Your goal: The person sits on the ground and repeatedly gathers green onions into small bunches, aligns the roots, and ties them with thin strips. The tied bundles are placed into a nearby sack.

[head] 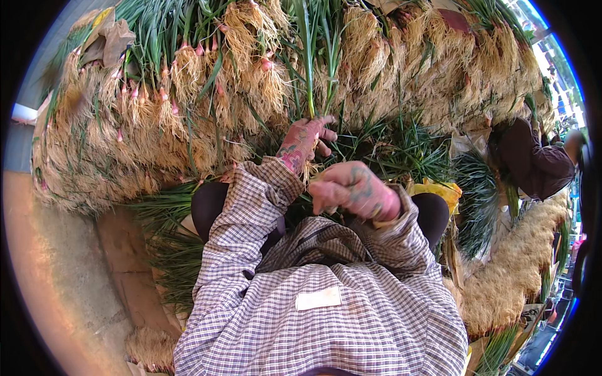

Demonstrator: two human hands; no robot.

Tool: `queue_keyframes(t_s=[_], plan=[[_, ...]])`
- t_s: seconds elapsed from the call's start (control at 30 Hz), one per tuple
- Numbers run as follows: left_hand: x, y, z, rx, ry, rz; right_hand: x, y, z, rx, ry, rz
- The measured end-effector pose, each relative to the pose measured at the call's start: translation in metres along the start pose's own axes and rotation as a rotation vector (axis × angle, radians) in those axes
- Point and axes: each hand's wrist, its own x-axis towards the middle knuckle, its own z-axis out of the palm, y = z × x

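My left hand (pixel 308 138) is closed round the lower stems of a long-leaved green plant (pixel 309 80), whose leaves point up, away from me; pale roots show just below that hand. My right hand (pixel 350 190) is close by on the right, its fingers curled in; whether it pinches anything is not visible. In front of me lies a long heap of rooted plants (pixel 197 122) with pink bulbs and straw-coloured roots. Loose green leaves (pixel 400 150) lie between the heap and my knees.
A person in dark clothing (pixel 536 160) is at the right. Bundled green leaves (pixel 475 202) and a mat of roots (pixel 512 268) lie on the right, near a yellow plastic bag (pixel 439 191). More leafy bundles (pixel 174 249) and concrete floor (pixel 66 263) are on the left.
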Motion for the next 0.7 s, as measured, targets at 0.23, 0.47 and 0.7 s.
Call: queue_keyframes(t_s=[0.23, 0.47, 0.7], plan=[[-0.011, -0.002, 0.012, -0.046, 0.037, 0.013, 0.034, 0.038, -0.084, -0.746, 0.642, 0.135], [-0.016, -0.003, 0.02, 0.058, 0.049, 0.006, 0.073, 0.035, -0.065, -1.297, 0.919, -0.149], [-0.041, 0.013, 0.026, -0.391, -0.41, 0.078, 0.068, 0.071, -0.112, 0.692, 0.997, -0.121]])
